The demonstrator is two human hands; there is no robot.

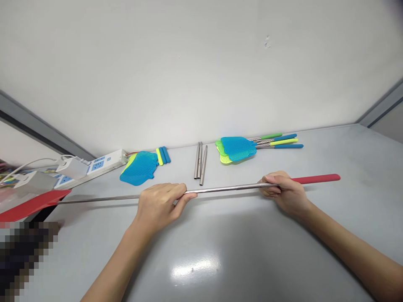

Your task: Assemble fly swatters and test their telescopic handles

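A fly swatter (220, 189) with a long, drawn-out metal rod stretches across the view above the table. Its red head (34, 205) is at the far left and its red grip (317, 179) at the right. My left hand (162, 205) is closed around the middle of the rod. Near the red grip, my right hand (285, 193) is closed on the rod, thumb along the top. Behind my hands lie several metal rods (201, 163), loose grips (163, 155) in yellow and blue, and loose swatter heads (140, 167).
Several whole fly swatters (239, 149) with blue and green heads lie stacked at the back right. A white power strip (108, 162) with plugged-in chargers (72, 167) and cables is at the left. A white wall (201, 75) rises behind the grey table (252, 251).
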